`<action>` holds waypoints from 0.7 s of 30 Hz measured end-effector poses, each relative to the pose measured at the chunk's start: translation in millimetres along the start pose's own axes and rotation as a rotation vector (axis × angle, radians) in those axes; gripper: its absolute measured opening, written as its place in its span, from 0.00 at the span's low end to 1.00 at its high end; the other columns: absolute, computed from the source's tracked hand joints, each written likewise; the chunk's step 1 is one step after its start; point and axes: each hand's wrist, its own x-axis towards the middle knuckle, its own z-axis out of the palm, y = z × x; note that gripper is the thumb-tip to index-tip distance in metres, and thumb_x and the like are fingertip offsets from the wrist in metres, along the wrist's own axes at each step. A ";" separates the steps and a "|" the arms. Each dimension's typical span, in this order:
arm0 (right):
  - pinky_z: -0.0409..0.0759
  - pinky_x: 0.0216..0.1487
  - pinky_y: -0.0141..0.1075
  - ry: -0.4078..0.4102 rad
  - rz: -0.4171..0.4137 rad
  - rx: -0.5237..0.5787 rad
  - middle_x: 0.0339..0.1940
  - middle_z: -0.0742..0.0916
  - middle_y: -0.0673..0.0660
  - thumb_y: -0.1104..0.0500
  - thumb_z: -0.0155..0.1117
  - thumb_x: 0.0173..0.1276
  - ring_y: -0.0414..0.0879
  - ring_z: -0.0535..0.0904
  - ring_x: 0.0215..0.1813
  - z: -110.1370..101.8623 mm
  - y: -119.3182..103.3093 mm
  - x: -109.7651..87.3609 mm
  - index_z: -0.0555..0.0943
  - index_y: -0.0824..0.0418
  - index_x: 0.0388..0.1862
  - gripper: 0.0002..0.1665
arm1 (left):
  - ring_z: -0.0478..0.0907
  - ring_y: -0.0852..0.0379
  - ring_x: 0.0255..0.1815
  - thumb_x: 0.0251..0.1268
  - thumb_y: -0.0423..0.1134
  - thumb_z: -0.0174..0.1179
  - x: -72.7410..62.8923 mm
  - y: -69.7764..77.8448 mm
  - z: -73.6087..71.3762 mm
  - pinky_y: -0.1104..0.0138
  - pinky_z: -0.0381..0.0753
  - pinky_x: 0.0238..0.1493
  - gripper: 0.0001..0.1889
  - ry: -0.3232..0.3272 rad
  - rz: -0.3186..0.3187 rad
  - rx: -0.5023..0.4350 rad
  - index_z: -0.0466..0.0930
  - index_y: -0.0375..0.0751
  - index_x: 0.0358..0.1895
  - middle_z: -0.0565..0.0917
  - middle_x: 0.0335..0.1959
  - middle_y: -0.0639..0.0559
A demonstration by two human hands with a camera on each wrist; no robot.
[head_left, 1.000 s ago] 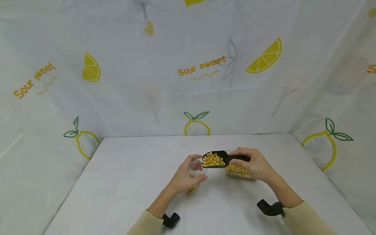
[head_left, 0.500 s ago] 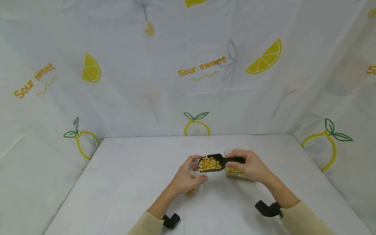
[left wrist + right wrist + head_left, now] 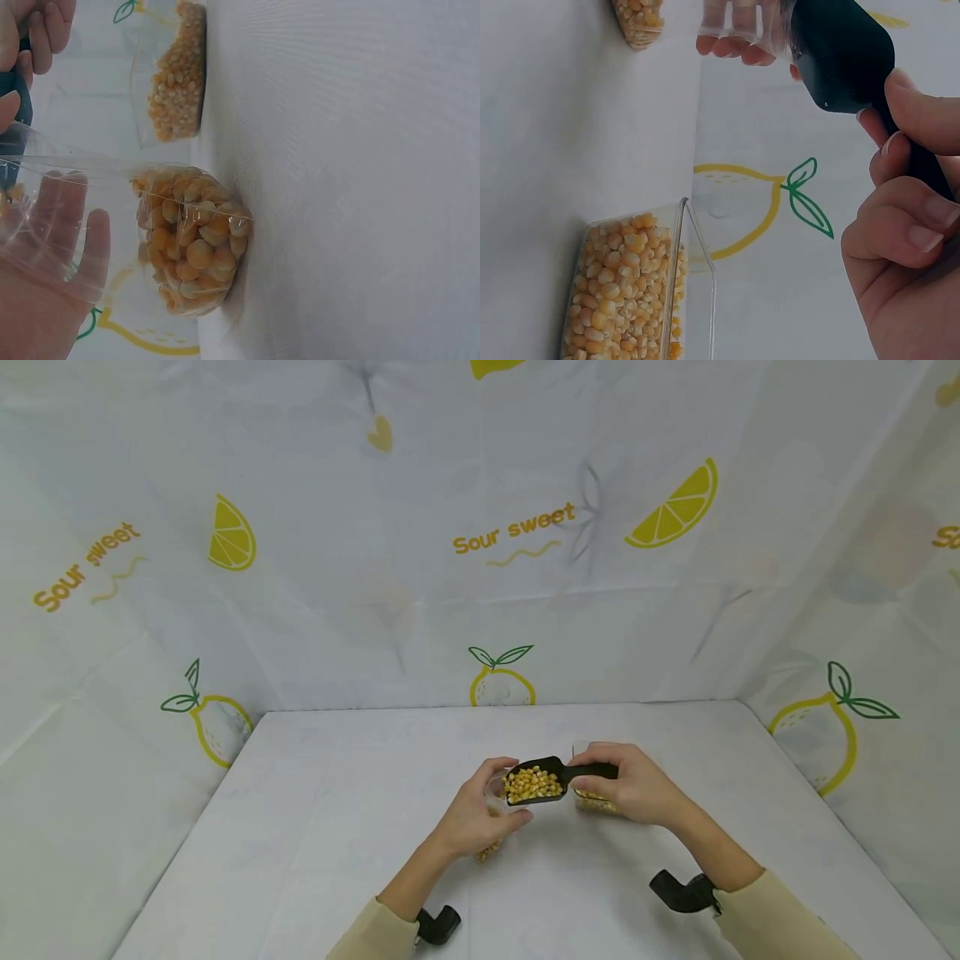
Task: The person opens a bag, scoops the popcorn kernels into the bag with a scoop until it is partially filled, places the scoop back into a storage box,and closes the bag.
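A clear plastic bag (image 3: 120, 171) stands on the table with corn kernels (image 3: 196, 244) filling its lower part. My left hand (image 3: 467, 820) grips its upper part, with thumb and fingers spread round the mouth. In my right hand (image 3: 636, 787) is the handle of a black scoop (image 3: 847, 52), pinched between thumb and fingers. Corn kernels (image 3: 534, 783) heap in the scoop, whose front edge lies at the bag's mouth. Behind and below my right hand is a clear box (image 3: 678, 234) of corn kernels, partly hidden by that hand in the head view.
A white cloth covers the table (image 3: 322, 827). Behind it hangs a white curtain (image 3: 360, 635) with lemon prints and lettering. Black camera mounts sit at the left wrist (image 3: 438, 925) and the right wrist (image 3: 684, 892).
My right hand has carried the loaded scoop left and slightly down, so it now overlaps the bag's mouth in the head view. The left hand has hardly moved.
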 end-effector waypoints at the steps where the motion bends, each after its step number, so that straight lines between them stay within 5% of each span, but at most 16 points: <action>1: 0.77 0.36 0.34 -0.003 -0.009 -0.002 0.37 0.84 0.49 0.60 0.73 0.67 0.42 0.76 0.36 0.2 -0.8 0.3 0.88 0.60 0.46 0.10 | 0.78 0.49 0.61 0.63 0.43 0.73 -0.1 -0.4 0.1 0.55 0.74 0.61 0.36 0.000 0.001 -0.003 0.65 0.50 0.72 0.78 0.66 0.50; 21: 0.75 0.33 0.33 -0.022 -0.103 -0.107 0.33 0.83 0.44 0.61 0.73 0.66 0.38 0.74 0.32 7.2 -13.2 8.7 0.87 0.60 0.44 0.08 | 0.75 0.57 0.62 0.61 0.44 0.73 0.7 -1.2 1.0 0.52 0.69 0.66 0.37 0.005 0.013 0.009 0.66 0.48 0.72 0.78 0.64 0.57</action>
